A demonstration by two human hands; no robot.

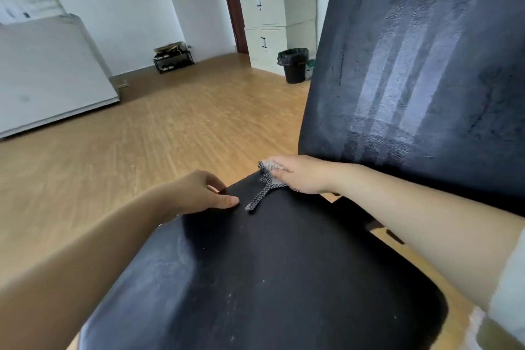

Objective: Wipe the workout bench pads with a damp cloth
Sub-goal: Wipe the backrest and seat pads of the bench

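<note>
Cloth (266,192) in right hand (301,175); left hand (199,193) grips pad (270,278).

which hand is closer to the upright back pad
Right. The right hand, gripping the cloth, sits just below the back pad at its lower edge. The left hand holds the seat pad at its far edge, farther to the left.
</note>
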